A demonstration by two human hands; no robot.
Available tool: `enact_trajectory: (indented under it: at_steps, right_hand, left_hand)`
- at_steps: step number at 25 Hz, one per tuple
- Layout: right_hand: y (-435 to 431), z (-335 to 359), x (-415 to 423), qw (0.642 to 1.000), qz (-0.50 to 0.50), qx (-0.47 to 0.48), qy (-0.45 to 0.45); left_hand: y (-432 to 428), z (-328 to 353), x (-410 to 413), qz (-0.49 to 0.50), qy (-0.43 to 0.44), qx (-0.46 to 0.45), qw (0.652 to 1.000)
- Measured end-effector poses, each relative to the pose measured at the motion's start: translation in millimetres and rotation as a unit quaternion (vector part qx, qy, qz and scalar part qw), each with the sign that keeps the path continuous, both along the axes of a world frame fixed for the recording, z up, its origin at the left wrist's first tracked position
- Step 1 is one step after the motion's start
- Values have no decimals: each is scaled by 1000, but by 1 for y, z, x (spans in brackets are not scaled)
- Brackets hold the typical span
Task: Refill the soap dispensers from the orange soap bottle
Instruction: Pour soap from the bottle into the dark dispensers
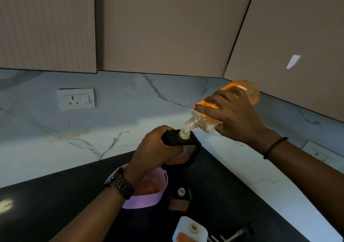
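My right hand (234, 113) grips the orange soap bottle (247, 91), tipped neck-down to the left. Its open mouth (189, 124) hovers just above the threaded neck (184, 133) of a black-topped soap dispenser (178, 139). My left hand (154, 152) holds that dispenser lifted above the dark counter, fingers wrapped round its body. Orange liquid shows low in the dispenser. I cannot tell whether soap is flowing. Two other dispensers stand uncapped on the counter: a dark one (180, 199) and a white one (189, 230), both with orange soap inside.
A pink dispenser or cup (149, 199) sits under my left wrist. Pump heads with tubes (234, 234) lie at the lower right. The dark counter (55, 204) meets a marble backsplash with a wall socket (76, 99). Cabinets hang overhead.
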State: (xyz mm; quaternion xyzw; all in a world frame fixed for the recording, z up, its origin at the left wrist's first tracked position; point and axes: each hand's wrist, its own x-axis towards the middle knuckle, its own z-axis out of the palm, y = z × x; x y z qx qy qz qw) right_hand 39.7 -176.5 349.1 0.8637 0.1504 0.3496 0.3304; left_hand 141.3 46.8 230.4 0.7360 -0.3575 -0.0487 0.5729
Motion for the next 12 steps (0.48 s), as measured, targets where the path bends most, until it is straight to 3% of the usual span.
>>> enact_trajectory:
  at_steps: [12]
  right_hand:
    - [-1,4,-11,1000,-3,-5,18]
  left_hand:
    - [-5,-4,-6,-5,-2,2,1000]
